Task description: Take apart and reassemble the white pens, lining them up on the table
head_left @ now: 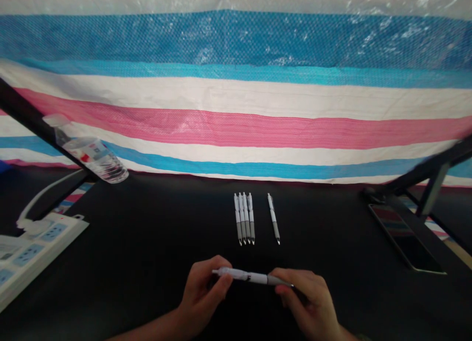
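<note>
Tabletop (pixel 147 242) holds five pens (pixel 246 218); left hand (pixel 202 292), right hand (pixel 309 301) grip sixth pen (pixel 250 277).

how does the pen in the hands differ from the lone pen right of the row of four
The held pen is pinched at its ends by the left hand and right hand; the lone pen lies untouched on the table. The held pen runs crosswise, tip rightward; the lone pen points its tip at the person. Both are white with grey grips.
</note>
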Motion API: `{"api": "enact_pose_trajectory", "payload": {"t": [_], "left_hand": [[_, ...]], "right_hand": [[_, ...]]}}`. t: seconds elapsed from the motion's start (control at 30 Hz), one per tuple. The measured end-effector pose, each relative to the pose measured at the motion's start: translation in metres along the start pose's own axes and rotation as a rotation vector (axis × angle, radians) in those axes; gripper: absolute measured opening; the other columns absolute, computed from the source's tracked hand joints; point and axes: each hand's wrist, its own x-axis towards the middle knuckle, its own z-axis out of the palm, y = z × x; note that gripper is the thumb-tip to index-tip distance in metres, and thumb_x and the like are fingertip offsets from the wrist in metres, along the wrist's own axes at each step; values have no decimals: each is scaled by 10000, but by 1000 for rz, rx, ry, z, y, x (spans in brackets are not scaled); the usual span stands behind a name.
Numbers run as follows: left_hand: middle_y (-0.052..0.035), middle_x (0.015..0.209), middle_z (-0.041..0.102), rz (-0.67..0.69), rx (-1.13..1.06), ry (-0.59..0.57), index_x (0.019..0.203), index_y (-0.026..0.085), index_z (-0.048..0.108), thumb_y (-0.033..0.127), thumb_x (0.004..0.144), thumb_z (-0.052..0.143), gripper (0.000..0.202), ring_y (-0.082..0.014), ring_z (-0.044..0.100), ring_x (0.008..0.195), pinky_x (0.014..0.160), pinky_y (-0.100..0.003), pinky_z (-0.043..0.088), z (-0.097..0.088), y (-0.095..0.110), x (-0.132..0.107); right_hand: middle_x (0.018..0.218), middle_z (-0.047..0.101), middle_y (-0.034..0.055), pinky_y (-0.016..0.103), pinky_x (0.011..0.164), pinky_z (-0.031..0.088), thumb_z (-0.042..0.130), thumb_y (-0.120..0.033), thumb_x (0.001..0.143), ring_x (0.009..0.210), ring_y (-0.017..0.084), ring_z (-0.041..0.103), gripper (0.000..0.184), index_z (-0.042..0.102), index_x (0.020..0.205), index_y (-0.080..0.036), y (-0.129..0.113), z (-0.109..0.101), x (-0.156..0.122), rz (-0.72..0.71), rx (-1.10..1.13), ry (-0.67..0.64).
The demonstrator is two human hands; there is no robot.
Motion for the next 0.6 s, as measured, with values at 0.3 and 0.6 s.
{"api": "enact_pose_trajectory", "payload": {"t": [0.3,0.6], "left_hand": [[46,480,438,-71,-57,-18,695,161,625,431,953,569,378,-73,369,404,397,-186,268,4,0,-2],[29,486,478,-71,-113,33,655,159,600,474,957,550,439,-80,387,422,412,-190,295,5,3,1]], "right_hand": [[715,745,14,224,483,506,567,-220,986,535,165,685,162,669,1106,-252,-3,-1,3,-207,-130,98],[692,701,8,242,570,485,511,-436,1009,565,141,643,310,693,902,-208,9,-3,-8,28,-66,-50]]}}
